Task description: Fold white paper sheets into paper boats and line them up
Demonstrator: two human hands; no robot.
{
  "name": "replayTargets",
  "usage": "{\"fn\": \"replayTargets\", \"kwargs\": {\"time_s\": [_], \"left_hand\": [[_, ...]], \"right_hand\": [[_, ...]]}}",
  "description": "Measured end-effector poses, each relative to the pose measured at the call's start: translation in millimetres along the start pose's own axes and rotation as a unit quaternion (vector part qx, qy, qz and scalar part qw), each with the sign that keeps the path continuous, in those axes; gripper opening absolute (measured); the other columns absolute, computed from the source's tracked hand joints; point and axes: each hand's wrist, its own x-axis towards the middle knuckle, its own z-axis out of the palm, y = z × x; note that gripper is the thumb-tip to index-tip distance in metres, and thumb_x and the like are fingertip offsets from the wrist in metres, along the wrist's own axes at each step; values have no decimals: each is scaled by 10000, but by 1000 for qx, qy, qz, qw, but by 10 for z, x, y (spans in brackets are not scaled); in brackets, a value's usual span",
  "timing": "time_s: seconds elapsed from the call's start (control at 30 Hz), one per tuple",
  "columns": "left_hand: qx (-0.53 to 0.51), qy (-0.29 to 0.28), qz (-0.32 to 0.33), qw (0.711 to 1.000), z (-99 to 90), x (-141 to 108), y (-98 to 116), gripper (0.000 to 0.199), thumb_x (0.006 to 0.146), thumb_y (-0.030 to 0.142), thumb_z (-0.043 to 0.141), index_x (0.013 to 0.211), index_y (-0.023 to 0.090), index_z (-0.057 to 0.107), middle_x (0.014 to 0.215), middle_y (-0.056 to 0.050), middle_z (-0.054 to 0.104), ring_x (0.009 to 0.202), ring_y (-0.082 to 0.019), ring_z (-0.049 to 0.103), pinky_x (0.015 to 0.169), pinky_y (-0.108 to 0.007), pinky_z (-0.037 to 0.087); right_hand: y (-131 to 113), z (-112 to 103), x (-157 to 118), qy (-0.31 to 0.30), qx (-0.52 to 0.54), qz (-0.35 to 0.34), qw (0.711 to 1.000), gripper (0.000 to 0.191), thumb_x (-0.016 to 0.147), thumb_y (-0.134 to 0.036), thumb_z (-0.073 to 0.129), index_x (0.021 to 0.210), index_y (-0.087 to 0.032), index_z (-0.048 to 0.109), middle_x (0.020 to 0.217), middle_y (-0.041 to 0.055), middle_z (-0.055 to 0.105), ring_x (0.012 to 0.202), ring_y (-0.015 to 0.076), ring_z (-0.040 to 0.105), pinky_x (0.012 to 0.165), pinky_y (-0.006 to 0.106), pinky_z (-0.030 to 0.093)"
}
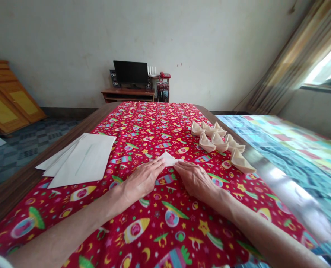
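Observation:
A small folded piece of white paper point(168, 159), pointed at the top, lies flat on the red patterned cloth point(159, 208). Fingers of my left hand point(145, 176) rest stretched out on its left side, pressing it down. On the right side, the flat fingers of my right hand point(193, 178) press it in the same way. Both hands partly cover the paper's lower corners. To the right sit several folded paper boats point(216, 141) in a cluster. Left of my hands lies a fanned stack of paper sheets point(89, 156).
The cloth covers a dark wooden table point(22, 191). A monitor point(130, 72) and speakers stand on a small desk point(127, 93) by the far wall. A bed with a coloured cover point(271, 149) is on the right, a yellow cabinet point(13, 96) on the left.

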Motion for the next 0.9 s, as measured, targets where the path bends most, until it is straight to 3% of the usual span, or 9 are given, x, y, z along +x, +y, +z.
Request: {"fn": "replayTargets", "kwargs": {"time_s": [0.13, 0.33, 0.43, 0.5, 0.57, 0.63, 0.77, 0.9], "left_hand": [[52, -5, -14, 999, -79, -157, -73, 580, 729, -18, 352, 1276, 112, 494, 1370, -112, 478, 1282, -184, 427, 1058, -342, 380], [112, -26, -40, 993, -117, -264, -162, 478, 735, 67, 427, 1192, 63, 566, 1288, -163, 551, 1206, -261, 508, 1053, -431, 364], [112, 15, -61, 992, -155, -215, -195, 360, 770, 72, 416, 1037, 111, 655, 1144, -130, 653, 1100, -239, 588, 1028, -412, 404], [111, 72, -85, 988, -179, -152, -194, 364, 801, 58, 380, 1038, 98, 654, 1161, -147, 639, 1116, -241, 575, 1021, -412, 417], [91, 123, -80, 985, -172, -90, -181, 405, 822, 57, 366, 1155, 77, 595, 1273, -164, 562, 1202, -244, 506, 1039, -416, 407], [40, 136, -55, 988, -119, -45, -170, 429, 846, 74, 373, 1245, 87, 530, 1344, -152, 500, 1251, -225, 458, 1054, -399, 401], [-57, 138, -40, 988, 56, 2, -184, 366, 883, 127, 406, 1217, 128, 554, 1296, -127, 549, 1203, -206, 511, 1022, -390, 440], [-89, 162, -27, 982, 144, 48, -225, 337, 871, 133, 464, 1188, 158, 575, 1204, -109, 613, 1130, -203, 560, 981, -395, 472]], "right_hand": [[18, -45, 3, -13, 3, 31, 999, 290, 836, -63, 380, 985, -165, 607, 1062, 85, 649, 977, 165, 601, 867, 247, 445], [18, -59, 14, -19, 10, 45, 999, 222, 858, -62, 405, 906, -179, 588, 952, 44, 652, 898, 135, 599, 748, 192, 408], [40, -59, 26, -21, -1, 51, 998, 202, 883, -89, 417, 866, -183, 595, 893, 27, 654, 826, 124, 597, 692, 195, 386], [54, -50, 51, -19, -18, 50, 998, 210, 909, -125, 412, 841, -181, 603, 838, 21, 652, 774, 122, 589, 670, 205, 374], [60, -32, 92, -8, -45, 41, 998, 223, 936, -183, 405, 862, -179, 615, 820, 29, 654, 757, 133, 579, 671, 226, 370], [61, -9, 148, 10, -76, 33, 996, 218, 944, -249, 419, 941, -178, 624, 856, 48, 661, 779, 155, 574, 692, 253, 373], [80, 42, 272, 34, -98, 14, 994, 233, 930, -313, 466, 1053, -184, 616, 945, 70, 659, 870, 184, 564, 746, 282, 376], [156, 90, 355, 41, -78, -3, 996, 235, 935, -318, 460, 963, -197, 661, 902, 55, 667, 872, 165, 563, 780, 281, 355]]}}
